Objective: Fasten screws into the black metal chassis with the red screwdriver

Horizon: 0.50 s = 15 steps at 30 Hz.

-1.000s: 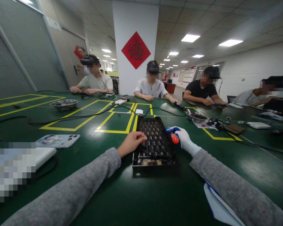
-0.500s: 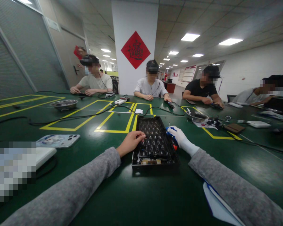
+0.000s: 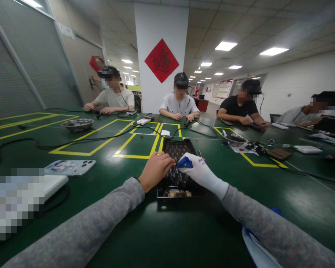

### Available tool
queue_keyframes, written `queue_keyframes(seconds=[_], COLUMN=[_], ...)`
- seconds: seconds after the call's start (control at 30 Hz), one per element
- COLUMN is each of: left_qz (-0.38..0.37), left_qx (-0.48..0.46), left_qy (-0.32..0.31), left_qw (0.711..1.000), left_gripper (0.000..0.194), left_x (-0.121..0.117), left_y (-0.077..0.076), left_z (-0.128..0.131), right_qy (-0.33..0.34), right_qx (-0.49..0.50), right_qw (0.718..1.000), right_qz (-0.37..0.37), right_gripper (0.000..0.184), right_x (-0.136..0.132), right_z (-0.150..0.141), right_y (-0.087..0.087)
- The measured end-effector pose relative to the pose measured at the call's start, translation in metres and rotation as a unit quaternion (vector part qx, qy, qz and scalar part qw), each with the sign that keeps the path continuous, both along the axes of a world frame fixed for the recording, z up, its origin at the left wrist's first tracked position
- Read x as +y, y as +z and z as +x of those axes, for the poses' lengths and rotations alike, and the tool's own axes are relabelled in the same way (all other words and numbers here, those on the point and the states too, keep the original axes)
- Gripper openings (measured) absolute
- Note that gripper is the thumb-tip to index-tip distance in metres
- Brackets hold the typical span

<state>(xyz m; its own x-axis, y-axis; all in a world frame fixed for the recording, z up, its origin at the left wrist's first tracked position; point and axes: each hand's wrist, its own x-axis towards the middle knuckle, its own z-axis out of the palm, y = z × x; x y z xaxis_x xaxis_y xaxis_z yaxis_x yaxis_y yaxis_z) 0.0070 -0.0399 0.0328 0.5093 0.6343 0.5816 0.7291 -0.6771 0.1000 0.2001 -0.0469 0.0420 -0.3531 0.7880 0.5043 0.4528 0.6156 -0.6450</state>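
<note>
A black keyboard case [image 3: 176, 148] with rows of switch holes lies on the green table [image 3: 167, 230] in front of me. My bare left hand [image 3: 155, 169] rests curled over its left edge and grips it. My right hand [image 3: 197, 170], in a white glove with blue fingertips, sits over the middle of the case, closed round a red-handled screwdriver [image 3: 201, 156]. Only a bit of red handle and the thin shaft show behind the glove. The two hands almost touch.
A phone [image 3: 69, 166] and a white box [image 3: 53, 184] lie at the left. Black cables [image 3: 72, 140] cross yellow tape squares. Steel bowls [image 3: 76, 123] stand further back. Several people work along the far side. A white and blue cloth [image 3: 258, 251] lies at the lower right.
My right hand has moved left from the case's right edge to over its middle, next to my left hand. The left hand has stayed on the left edge.
</note>
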Motion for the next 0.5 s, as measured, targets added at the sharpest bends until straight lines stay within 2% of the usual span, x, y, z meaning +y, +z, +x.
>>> queue_keyframes(seconds=[0.1, 0.17, 0.27, 0.37, 0.5], left_qz=[-0.004, -0.038, -0.134, -0.216, -0.237], left_qx=[-0.030, -0.096, -0.206, -0.243, -0.262], left_qy=[0.017, 0.032, 0.032, 0.013, 0.002], left_qw=[0.999, 0.994, 0.969, 0.946, 0.936], left_gripper=[0.024, 0.024, 0.024, 0.025, 0.026], left_x=[0.001, 0.003, 0.004, 0.000, -0.005], left_y=[0.002, 0.001, -0.002, -0.007, -0.012], left_z=[0.000, 0.001, 0.006, 0.012, 0.017], right_qy=[-0.001, -0.004, -0.015, -0.039, -0.062], right_qx=[-0.007, -0.006, -0.011, -0.039, -0.070], right_qw=[0.999, 0.999, 1.000, 0.998, 0.995], right_qz=[-0.035, -0.042, -0.019, 0.019, 0.042], right_gripper=[0.006, 0.008, 0.010, 0.014, 0.020], right_x=[-0.001, -0.002, -0.004, -0.007, -0.009], right_z=[0.001, 0.003, 0.004, 0.003, 0.003], right_y=[-0.001, -0.001, 0.000, 0.000, 0.001])
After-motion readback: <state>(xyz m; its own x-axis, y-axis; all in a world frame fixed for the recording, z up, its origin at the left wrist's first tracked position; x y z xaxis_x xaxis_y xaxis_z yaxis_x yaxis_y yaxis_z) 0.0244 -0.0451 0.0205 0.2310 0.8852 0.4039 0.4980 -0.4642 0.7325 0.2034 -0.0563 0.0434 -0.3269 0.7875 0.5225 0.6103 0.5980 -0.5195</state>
